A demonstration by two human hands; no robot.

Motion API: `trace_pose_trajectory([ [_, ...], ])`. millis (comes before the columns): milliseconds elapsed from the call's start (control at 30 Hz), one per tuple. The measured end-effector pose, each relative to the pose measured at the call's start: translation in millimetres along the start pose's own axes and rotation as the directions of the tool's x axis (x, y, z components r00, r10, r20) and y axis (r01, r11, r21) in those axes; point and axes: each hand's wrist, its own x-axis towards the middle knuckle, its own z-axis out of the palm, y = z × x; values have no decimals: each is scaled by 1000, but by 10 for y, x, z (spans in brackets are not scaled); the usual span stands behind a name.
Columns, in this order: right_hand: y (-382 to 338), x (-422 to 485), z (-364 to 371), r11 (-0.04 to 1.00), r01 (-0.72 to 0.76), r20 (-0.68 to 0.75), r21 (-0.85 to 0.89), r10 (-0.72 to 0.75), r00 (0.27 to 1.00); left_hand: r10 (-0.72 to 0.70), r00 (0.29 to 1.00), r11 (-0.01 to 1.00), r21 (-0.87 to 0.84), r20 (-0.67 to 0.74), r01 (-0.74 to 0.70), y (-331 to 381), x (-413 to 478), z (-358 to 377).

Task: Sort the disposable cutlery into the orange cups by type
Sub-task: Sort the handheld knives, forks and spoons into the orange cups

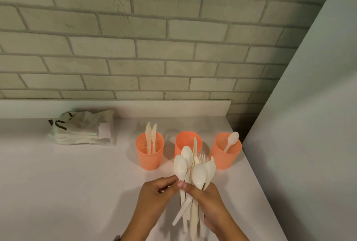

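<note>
Before 3 orange cups (188, 142), right hand (209, 202) and left hand (154, 198) both clasp a cutlery bundle (193, 173).

Three orange cups (189, 142) across the middle of the frame: left one has two knives (151, 136), right one a single spoon (231, 140). The held bunch (193, 179) shows four spoon bowls; the rest overlap too much to count.

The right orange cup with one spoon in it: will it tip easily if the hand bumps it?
Probably yes. The right orange cup looks like thin, light plastic, narrower at its base. Its spoon leans on the rim, so little weight steadies it. It also stands near the counter edge.
</note>
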Motion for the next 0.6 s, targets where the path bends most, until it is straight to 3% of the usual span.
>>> trace_pose_trajectory([
  [100,5,12,-33,999,10,22,-45,-9,1000,-75,997,991,-115,-8,73,39,7,12],
  [267,-64,0,-158,1000,-7,-29,-3,7,1000,-126,991,982,-149,-49,117,130,182,24],
  [433,-161,-92,-576,989,-16,-217,146,48,975,-26,987,969,-248,-157,-14,412,551,120],
  [600,-215,-122,-950,972,78,-357,222,7,934,96,983,987,-115,-156,-115,647,1017,762],
])
